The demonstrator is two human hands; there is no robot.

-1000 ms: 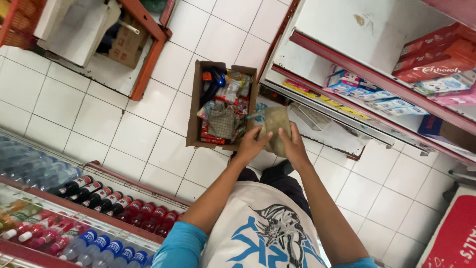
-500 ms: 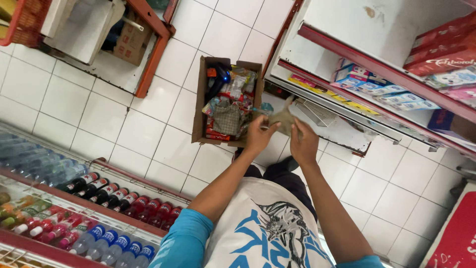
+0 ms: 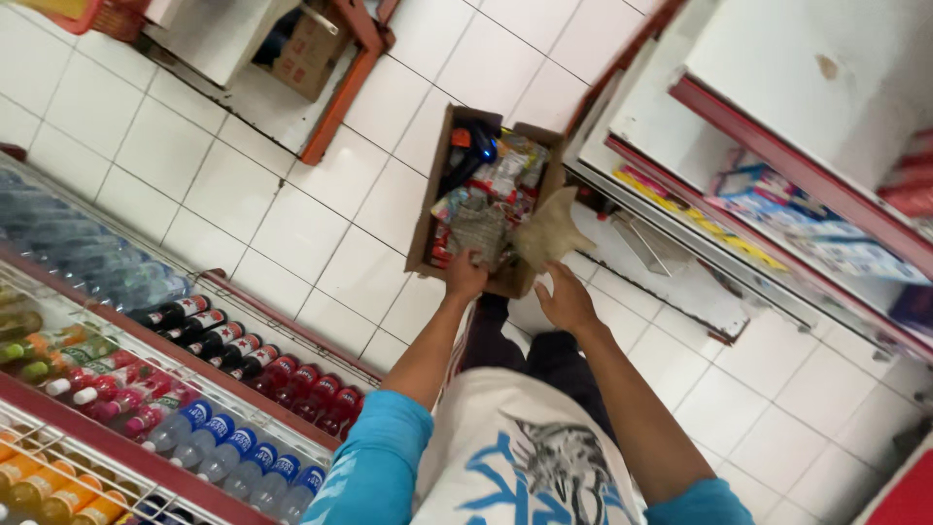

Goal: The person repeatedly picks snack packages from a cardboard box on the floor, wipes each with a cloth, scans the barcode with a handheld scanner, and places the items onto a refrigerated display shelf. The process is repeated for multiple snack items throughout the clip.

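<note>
An open cardboard box full of snack packets stands on the white tile floor in front of me. My left hand is at the box's near rim, fingers curled over a grey packet; whether it grips anything is unclear. My right hand is just right of it, fingertips at the bottom of a crumpled beige packet that hangs blurred over the box's right wall. My blue sleeves and white printed shirt fill the bottom of the view.
A drinks rack with several bottles runs along the left. Red-edged shop shelves with packets line the right. Another cardboard box sits under a red-framed shelf at the top left.
My left hand has let go of the beige packet and dropped to the box's near rim. The beige packet has moved closer over the box with my right hand.
</note>
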